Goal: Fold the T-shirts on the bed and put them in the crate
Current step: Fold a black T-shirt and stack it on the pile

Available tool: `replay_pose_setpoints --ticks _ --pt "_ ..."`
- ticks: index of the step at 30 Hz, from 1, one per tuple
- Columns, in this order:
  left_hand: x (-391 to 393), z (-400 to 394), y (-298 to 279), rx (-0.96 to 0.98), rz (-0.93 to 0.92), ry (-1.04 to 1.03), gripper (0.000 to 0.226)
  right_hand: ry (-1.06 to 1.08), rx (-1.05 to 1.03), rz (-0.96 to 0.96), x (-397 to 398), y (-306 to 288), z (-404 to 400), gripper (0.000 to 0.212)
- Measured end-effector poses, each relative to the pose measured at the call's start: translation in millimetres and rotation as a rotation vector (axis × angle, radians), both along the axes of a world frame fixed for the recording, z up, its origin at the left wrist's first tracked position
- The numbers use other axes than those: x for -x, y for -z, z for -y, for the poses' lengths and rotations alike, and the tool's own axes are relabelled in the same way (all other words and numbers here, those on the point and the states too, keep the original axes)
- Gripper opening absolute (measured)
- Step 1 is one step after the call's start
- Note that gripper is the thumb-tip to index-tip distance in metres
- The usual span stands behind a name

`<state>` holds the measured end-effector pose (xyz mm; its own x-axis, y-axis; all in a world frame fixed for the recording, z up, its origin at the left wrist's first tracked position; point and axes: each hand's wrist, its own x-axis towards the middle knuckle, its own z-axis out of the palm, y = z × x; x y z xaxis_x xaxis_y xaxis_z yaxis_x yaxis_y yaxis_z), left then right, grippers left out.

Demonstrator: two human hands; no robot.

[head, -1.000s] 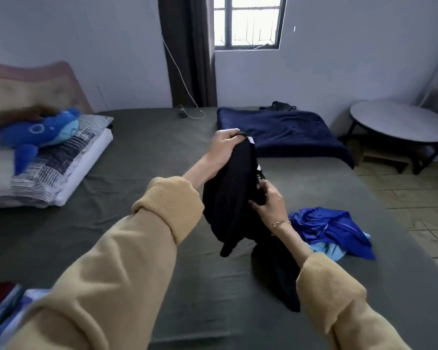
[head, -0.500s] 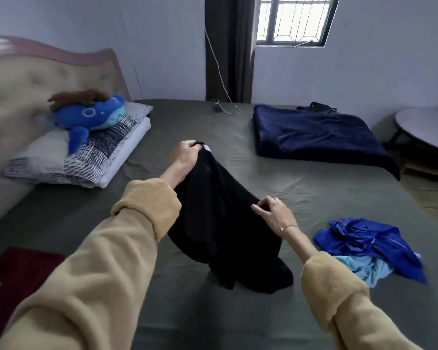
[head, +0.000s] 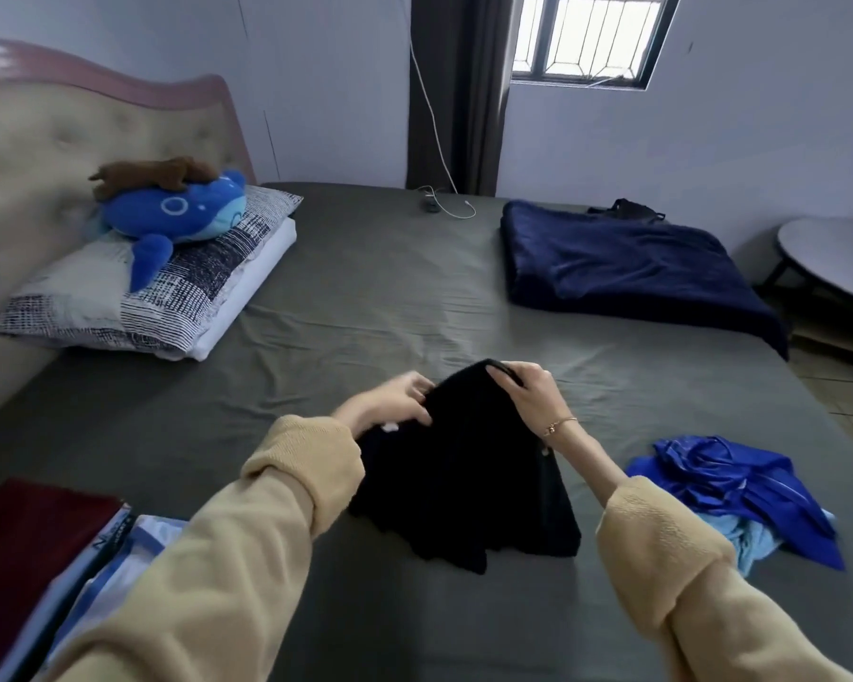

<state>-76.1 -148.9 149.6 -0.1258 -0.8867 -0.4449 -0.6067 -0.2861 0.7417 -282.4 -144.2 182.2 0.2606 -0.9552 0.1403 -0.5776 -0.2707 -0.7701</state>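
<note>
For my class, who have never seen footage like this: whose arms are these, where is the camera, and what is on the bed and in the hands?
The camera sits on a person's head, looking down at their own arms in tan sleeves. The left hand and the right hand each hold the top edge of a black T-shirt lying on the grey bed sheet. The left hand is blurred, so its grip is unclear. A crumpled blue garment lies right, a folded navy blanket beyond, and a blue plush toy on the pillow.

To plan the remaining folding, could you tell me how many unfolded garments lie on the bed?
3: black shirt in both hands; blue and light-blue garments heaped right. More may hide beneath.
</note>
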Motion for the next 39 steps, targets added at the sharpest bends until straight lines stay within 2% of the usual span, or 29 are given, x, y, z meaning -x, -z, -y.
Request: replay_pose_setpoints --ticks 2,6,8,10,13,16,19,22,24,27,29,31,32,34,35,37,39 --pt "19.4 -12.4 8.8 -0.013 -0.030 0.203 0.067 -0.021 0.015 0.030 -5.9 -7.2 3.2 0.035" --pt "26.3 -10.8 23.9 0.183 -0.064 0.127 0.039 -0.004 0.068 0.046 -0.3 -25.8 2.0 0.036" --pt "13.9 -3.0 20.3 0.203 -0.055 0.105 0.025 -0.007 0.089 -0.113 14.7 -30.7 1.5 0.029" --pt "0.0 2.5 11.6 0.225 -0.073 0.090 0.011 -0.015 0.049 -0.289 30.9 -28.6 3.6 0.038" --pt "-8.8 4.2 -10.5 0.309 -0.074 0.082 0.025 0.129 0.042 -0.305 48.5 -20.2 7.7 0.038" --pt "-3.6 1.6 -31.6 0.350 -0.097 0.131 0.020 0.290 0.108 -0.287 56.7 -12.2 14.0 0.020" --pt "-1.1 -1.2 -49.6 0.330 0.073 0.233 0.010 0.372 0.060 -0.182 58.3 -9.4 15.4 0.020" --pt "-11.4 0.4 -59.1 0.281 0.435 0.395 0.025 0.309 -0.039 -0.163 57.0 -7.1 10.4 0.019" --pt "-23.1 0.0 -57.1 0.205 0.580 0.388 0.025 0.186 -0.172 -0.232 54.8 -4.5 7.0 0.023" --pt "-36.8 -2.9 -47.6 0.017 0.628 0.337 0.024 0.015 -0.548 -0.398 47.4 -2.6 -2.7 0.033" --pt "-41.6 -3.9 -41.4 -0.094 0.584 0.349 0.005 -0.052 -0.872 -0.308 44.0 -7.9 -10.3 0.036" --pt "-44.5 -0.1 -35.3 -0.200 0.589 0.376 0.009 -0.127 -1.111 -0.191 44.5 -16.3 -11.1 0.040" --pt "-45.5 1.1 -32.9 -0.242 0.588 0.382 0.008 -0.195 -1.158 -0.189 45.9 -20.3 -9.2 0.040" --pt "-47.7 7.6 -28.2 -0.257 0.547 0.356 0.012 -0.285 -1.152 -0.217 44.8 -27.8 -4.4 0.034" --pt "-49.2 13.0 -26.2 -0.232 0.512 0.326 0.014 -0.265 -1.088 -0.238 43.1 -26.4 1.7 0.028" --pt "-51.7 22.0 -19.5 -0.142 0.421 0.244 0.021 -0.146 -0.823 -0.351 39.9 -12.4 18.8 0.021" --pt "-55.6 32.9 0.7 -0.059 0.378 0.108 0.024 -0.057 -0.594 -0.519 36.9 14.1 42.4 0.025"
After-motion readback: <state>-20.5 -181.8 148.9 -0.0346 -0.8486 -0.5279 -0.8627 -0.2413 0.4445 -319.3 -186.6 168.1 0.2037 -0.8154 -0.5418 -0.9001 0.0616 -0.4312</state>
